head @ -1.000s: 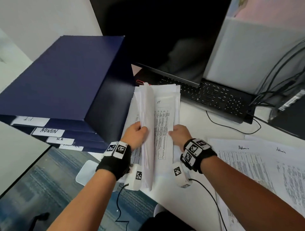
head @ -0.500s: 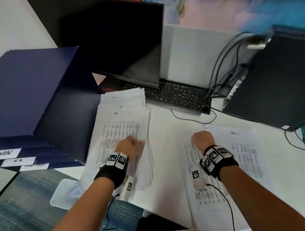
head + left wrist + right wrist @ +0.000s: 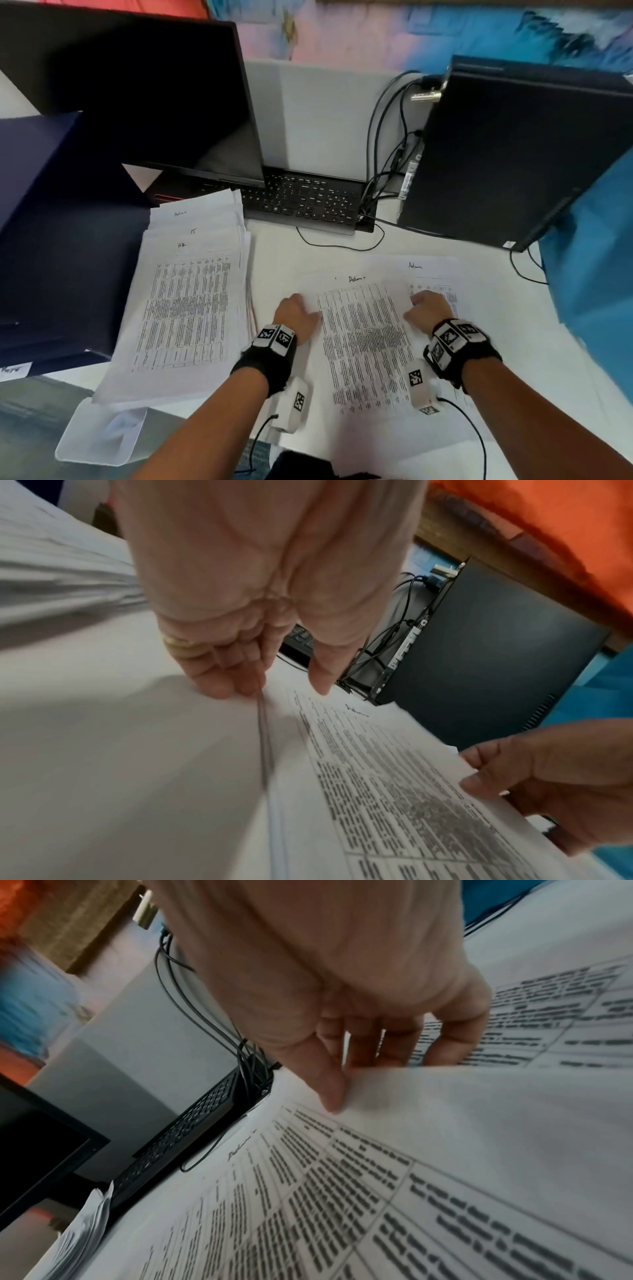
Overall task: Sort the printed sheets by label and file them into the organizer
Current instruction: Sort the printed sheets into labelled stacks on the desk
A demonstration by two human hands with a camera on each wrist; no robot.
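A printed sheet marked Admin lies in front of me on the white desk, and I hold it by both sides. My left hand grips its left edge, thumb over the print and fingers at the edge. My right hand pinches the right edge, thumb on top and fingers below. A second Admin sheet lies under it to the right. The remaining stack sits left, an HR sheet on top. The dark blue organizer stands at the far left.
A black monitor and keyboard stand behind the stack. A black computer case with several cables fills the back right. A clear plastic sleeve hangs over the desk's front left edge.
My right hand moved a sheet from the stack to the right. My left hand left the stack and took the sheet's left edge. The view swung right.
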